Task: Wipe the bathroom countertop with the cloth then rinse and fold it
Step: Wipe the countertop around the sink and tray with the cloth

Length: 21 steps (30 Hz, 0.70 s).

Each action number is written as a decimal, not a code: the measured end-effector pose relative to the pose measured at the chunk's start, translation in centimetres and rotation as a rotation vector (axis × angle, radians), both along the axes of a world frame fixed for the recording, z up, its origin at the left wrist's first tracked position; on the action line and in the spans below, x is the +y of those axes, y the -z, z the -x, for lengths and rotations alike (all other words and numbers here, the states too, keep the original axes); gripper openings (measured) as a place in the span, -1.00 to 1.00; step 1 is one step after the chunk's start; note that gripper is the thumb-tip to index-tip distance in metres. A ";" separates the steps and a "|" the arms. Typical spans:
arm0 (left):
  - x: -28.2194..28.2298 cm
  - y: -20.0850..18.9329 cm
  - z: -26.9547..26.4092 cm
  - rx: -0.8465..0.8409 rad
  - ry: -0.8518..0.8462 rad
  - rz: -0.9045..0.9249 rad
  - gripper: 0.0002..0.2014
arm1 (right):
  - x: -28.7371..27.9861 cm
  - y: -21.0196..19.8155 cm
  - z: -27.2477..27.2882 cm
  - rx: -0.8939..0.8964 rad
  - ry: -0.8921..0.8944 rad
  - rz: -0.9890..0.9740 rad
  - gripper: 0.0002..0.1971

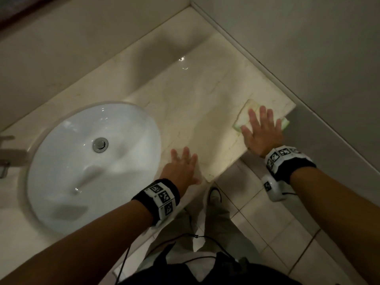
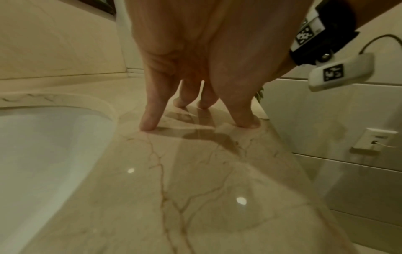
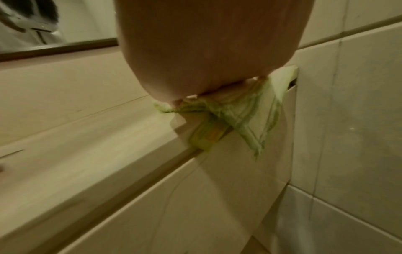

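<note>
A pale green and white cloth point(image 1: 244, 113) lies folded at the right end of the cream marble countertop point(image 1: 197, 103). My right hand point(image 1: 262, 130) presses flat on it with fingers spread and straight. In the right wrist view part of the cloth point(image 3: 250, 116) hangs over the counter's front edge under my palm. My left hand point(image 1: 182, 166) rests with straight fingers on bare counter near the front edge, just right of the sink. In the left wrist view its fingertips point(image 2: 150, 123) touch the marble.
A white oval sink point(image 1: 86, 165) with a metal drain point(image 1: 100, 144) is set into the counter at left. Walls close the back and the right end. A wall outlet point(image 2: 369, 141) sits on the right wall. Tiled floor point(image 1: 277, 229) lies below.
</note>
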<state>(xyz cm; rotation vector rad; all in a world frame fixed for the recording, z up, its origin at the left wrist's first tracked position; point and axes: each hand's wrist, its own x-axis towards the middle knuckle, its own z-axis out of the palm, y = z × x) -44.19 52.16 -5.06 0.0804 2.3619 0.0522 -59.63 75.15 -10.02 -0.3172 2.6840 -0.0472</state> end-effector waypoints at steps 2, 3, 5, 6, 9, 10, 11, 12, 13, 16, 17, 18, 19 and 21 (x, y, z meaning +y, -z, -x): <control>0.1 -0.1 0.0 -0.006 -0.013 0.000 -0.14 | 1.0 -0.2 2.4 -0.003 0.039 -0.006 -0.33; 0.1 -0.1 -0.1 -0.013 -0.019 0.000 -0.14 | 1.4 -0.3 3.4 -0.005 0.053 -0.001 -0.30; 0.1 -0.2 0.1 -0.028 -0.038 0.004 -0.14 | 1.9 -0.4 4.8 -0.019 0.047 0.015 -0.24; 0.2 -0.2 0.2 -0.035 -0.044 0.016 -0.14 | 1.9 -0.3 5.2 -0.020 0.032 0.020 -0.23; 0.2 -0.4 0.4 -0.053 -0.019 0.043 -0.12 | 1.8 0.0 4.7 0.011 0.037 -0.002 -0.31; 0.2 -0.4 0.4 -0.061 -0.034 0.037 -0.13 | 1.7 0.2 4.4 0.011 0.043 -0.006 -0.32; 0.2 -0.6 0.4 -0.065 -0.055 0.029 -0.13 | 1.3 0.1 4.1 0.009 0.046 -0.001 -0.31; 0.3 -0.6 0.4 -0.066 -0.069 0.022 -0.14 | 1.0 0.2 3.6 0.014 0.041 0.008 -0.30; 0.3 -0.7 0.3 -0.063 -0.076 0.018 -0.14 | 0.6 0.3 3.0 0.029 0.020 0.019 -0.30; 0.5 -0.9 0.3 -0.057 -0.082 0.016 -0.16 | -1.0 0.5 0.1 0.097 -0.147 0.087 -0.26; 0.5 -1.0 0.4 -0.058 -0.075 0.021 -0.16 | -1.7 0.8 -1.1 0.117 -0.213 0.115 -0.26; 0.5 -1.1 0.5 -0.058 -0.068 0.026 -0.16 | -2.4 1.0 -2.2 0.137 -0.279 0.131 -0.27; 0.4 -1.2 0.5 -0.059 -0.065 0.029 -0.17 | -3.0 1.3 -3.3 0.150 -0.341 0.134 -0.29; 0.5 -1.2 0.5 -0.063 -0.067 0.030 -0.17 | -3.5 1.6 -4.6 0.162 -0.427 0.134 -0.30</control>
